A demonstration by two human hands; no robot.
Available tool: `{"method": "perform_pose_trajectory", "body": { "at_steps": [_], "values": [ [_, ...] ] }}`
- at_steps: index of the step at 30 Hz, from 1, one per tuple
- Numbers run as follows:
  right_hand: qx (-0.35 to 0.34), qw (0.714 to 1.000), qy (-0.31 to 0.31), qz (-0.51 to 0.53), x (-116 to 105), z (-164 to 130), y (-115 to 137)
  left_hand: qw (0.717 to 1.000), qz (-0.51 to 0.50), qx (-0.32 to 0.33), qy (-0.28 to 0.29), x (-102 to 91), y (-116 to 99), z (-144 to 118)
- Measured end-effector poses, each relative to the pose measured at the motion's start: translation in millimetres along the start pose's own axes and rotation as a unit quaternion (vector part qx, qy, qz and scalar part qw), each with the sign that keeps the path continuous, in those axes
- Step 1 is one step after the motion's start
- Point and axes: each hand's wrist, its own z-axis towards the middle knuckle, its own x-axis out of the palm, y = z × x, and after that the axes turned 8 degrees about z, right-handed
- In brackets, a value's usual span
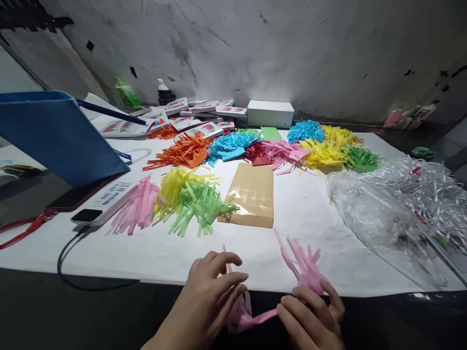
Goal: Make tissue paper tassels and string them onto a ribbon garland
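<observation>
One hand, the left hand [209, 287], curved over the pink tissue [241, 321], fingers partly spread, its hold unclear. The tissue's twisted middle [265, 317] ran nearly crosswise to the right hand [315, 316], whose fingers gripped it below a fringe [306, 265] pointing away over the near edge of the surface [251, 248]. Room reached rightward to clear plastic [375, 223].

No text legible; lettering on label [111, 195] of white device [104, 205] too small to read.
</observation>
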Motion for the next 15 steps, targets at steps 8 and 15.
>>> {"method": "perform_pose_trajectory", "body": {
  "at_steps": [8, 15],
  "values": [
    [-0.005, 0.995, -0.102, -0.012, -36.1, 16.0, 2.9, 0.785, -0.507, -0.184, 0.305, 22.3, -52.6, 26.2],
    [0.114, 0.978, -0.148, 0.090, -42.9, -13.1, -0.8, 0.849, -0.498, -0.104, 0.144, 67.4, -79.4, 32.0]
  ]
}}
